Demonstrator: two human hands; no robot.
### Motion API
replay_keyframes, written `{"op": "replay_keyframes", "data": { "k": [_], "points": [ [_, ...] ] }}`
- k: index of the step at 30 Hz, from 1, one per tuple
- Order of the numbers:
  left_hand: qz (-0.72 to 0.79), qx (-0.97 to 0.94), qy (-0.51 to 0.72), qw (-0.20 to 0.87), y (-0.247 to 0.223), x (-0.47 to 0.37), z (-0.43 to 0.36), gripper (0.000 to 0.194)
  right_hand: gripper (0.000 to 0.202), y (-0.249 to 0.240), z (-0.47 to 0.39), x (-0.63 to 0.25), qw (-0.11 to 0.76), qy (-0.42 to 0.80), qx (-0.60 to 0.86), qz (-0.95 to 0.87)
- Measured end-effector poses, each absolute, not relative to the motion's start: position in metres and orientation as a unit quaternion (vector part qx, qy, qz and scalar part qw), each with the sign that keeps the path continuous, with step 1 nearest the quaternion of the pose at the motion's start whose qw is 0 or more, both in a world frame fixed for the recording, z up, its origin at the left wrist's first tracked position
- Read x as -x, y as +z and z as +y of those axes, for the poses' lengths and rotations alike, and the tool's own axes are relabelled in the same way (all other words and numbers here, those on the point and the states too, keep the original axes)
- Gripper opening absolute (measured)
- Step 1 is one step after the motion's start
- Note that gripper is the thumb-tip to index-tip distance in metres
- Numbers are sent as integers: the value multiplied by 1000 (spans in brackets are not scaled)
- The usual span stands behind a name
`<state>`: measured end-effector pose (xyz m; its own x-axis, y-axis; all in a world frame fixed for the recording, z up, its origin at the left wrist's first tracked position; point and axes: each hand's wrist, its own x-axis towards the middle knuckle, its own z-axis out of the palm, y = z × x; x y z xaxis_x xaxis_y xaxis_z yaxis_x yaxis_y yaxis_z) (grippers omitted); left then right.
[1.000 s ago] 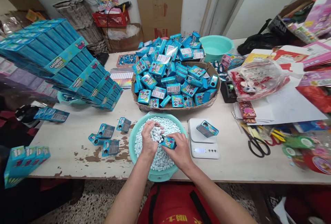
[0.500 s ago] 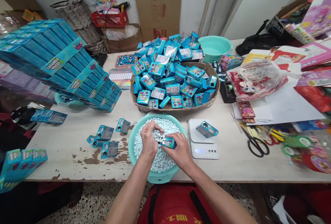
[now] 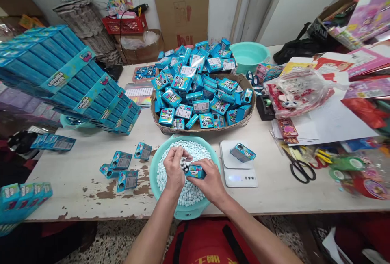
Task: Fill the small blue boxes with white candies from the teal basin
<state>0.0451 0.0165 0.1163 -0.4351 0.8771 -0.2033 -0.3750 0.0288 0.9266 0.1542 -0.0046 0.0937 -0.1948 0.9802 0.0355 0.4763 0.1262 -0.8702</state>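
Over a mint-green basin point(image 3: 154, 170) full of pale blue-white candies point(image 3: 191, 195), both my hands work close together. My right hand point(image 3: 211, 179) grips a small blue candy box point(image 3: 195, 171), held on its side with its dark opening facing left. Cupped at that opening, my left hand point(image 3: 174, 169) has several candies in its curled fingers. Another blue box point(image 3: 243, 152) rests tilted on the white digital scale point(image 3: 239, 178) just right of the basin. Several similar boxes point(image 3: 127, 180) with round openings lie to the left.
Behind the basin, a cardboard tray point(image 3: 201, 129) is heaped with blue boxes. A tall leaning stack of blue display cartons point(image 3: 76, 73) stands at left. Black scissors point(image 3: 300, 166), tape rolls and a plastic bag point(image 3: 298, 93) lie at right. Another green basin point(image 3: 250, 55) sits at the back.
The box in my right hand has shifted slightly left and down against my left fingers, its opening now showing. Fewer candies show in my left hand. The whole view has shifted slightly.
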Motion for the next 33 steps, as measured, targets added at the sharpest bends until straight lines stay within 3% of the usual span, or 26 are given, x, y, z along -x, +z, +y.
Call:
{"op": "replay_keyframes", "data": {
  "k": [15, 21, 28, 33],
  "points": [
    [498, -245, 666, 500, 134, -46, 10, 21, 34, 100, -7, -159, 384, 401, 525, -645],
    [507, -246, 687, 459, 137, -37, 18, 22, 36, 94, -7, -166, 394, 384, 524, -650],
    [616, -240, 615, 431, 88, -10, 25, 28, 37, 78, -3, -176, 447, 451, 494, -593],
    [707, -521, 404, 255, 22, 4, 33, 22, 37, 76, -9, -181, 450, 483, 482, -576]
  ]
}}
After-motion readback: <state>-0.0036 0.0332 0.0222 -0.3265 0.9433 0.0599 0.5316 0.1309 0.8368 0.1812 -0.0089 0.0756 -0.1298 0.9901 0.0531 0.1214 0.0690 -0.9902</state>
